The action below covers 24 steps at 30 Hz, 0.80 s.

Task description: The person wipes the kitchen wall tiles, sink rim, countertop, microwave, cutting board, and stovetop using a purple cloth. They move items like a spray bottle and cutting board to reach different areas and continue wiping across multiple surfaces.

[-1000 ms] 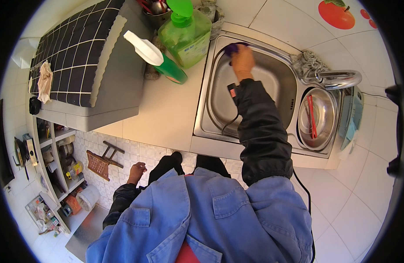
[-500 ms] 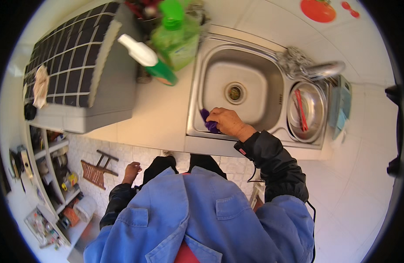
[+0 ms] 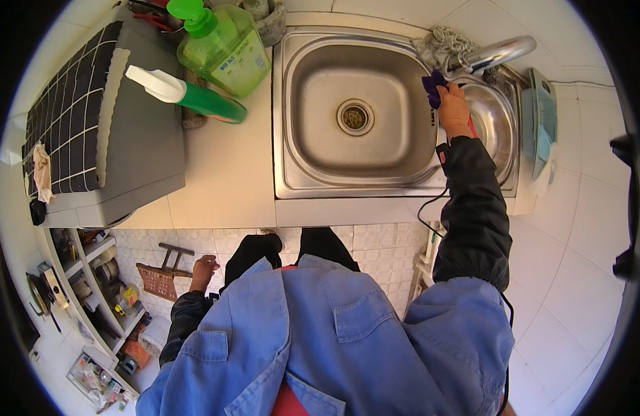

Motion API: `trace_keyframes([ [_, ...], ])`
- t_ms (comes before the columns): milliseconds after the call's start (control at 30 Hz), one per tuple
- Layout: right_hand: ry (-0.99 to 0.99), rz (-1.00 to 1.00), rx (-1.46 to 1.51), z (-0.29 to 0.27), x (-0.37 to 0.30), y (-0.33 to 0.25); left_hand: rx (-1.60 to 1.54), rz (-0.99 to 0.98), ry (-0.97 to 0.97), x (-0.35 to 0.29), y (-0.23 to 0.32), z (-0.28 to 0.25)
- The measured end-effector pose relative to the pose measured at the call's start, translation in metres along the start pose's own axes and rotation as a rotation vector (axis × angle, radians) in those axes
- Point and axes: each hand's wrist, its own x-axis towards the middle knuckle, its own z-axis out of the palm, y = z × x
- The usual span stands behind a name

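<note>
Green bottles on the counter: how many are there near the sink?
2. A big green pump bottle stands left of the sink; a green spray bottle lies before it. Others may be hidden.

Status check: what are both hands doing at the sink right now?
Right hand grips purple cloth at sink edge beside faucet. Left hand hangs empty at side. Nothing blocking.

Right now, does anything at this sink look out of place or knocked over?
One thing: the green spray bottle lies on its side on the counter, while the green soap dispenser stands upright. The right hand holds a purple cloth under the tap. I see nothing spilled.
</note>
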Motion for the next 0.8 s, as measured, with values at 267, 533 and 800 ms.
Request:
trace_keyframes([
  [267, -0.056, 0.088, 0.085, -0.031, -0.134, -0.024, 0.05, 0.025, -0.071, 0.036, 0.009, 0.003],
  [533, 0.211, 0.192, 0.139, -0.057, -0.22, -0.134, 0.05, 0.203, -0.136, 0.069, -0.003, -0.01],
  [800, 0.274, -0.068, 0.513, -0.091, -0.206, -0.351, 0.209, 0.408, -0.066, 0.053, -0.013, -0.046],
])
